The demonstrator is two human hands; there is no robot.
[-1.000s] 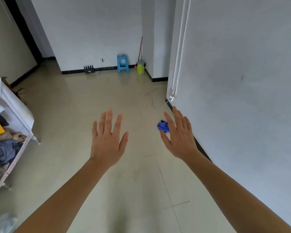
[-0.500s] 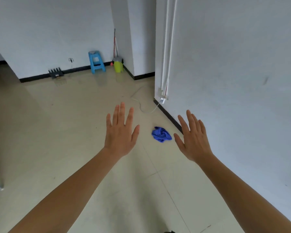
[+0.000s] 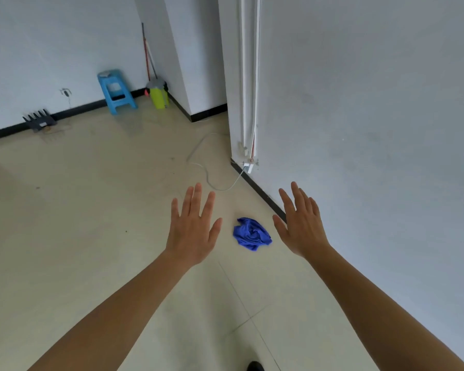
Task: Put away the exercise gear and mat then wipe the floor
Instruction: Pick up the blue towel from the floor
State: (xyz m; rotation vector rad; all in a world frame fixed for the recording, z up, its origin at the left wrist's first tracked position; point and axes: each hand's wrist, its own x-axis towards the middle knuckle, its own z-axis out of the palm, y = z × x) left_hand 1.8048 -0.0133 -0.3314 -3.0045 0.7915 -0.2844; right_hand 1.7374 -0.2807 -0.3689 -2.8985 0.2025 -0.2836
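One moulded blue plastic stool (image 3: 116,91) is seen far left; glossy beige floor tiles (image 3: 78,210) are spread below. Left hand (image 3: 192,231), fingers splayed, empty. One crumpled blue cloth (image 3: 251,234) is lying between both hands on the floor. Right hand (image 3: 302,226), fingers spread, empty.

Your forearms run off the bottom edge. A dark shape (image 3: 255,366) at the bottom edge is cut off, too little to identify. The small dark device (image 3: 39,121) by the far baseboard is too small to tell.
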